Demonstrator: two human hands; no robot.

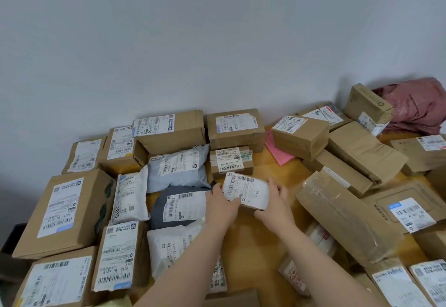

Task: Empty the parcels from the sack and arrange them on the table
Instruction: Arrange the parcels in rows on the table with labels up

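Left hand [220,206] and right hand [277,204] are both grasping one small parcel [248,191] by its two ends, in the middle of the frame, over the worktop [263,169].

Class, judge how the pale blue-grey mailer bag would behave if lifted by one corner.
The blue-grey mailer bag looks puffy and creased, so it would probably sag, not stay stiff. Its smooth plastic skin may slip in a grip.
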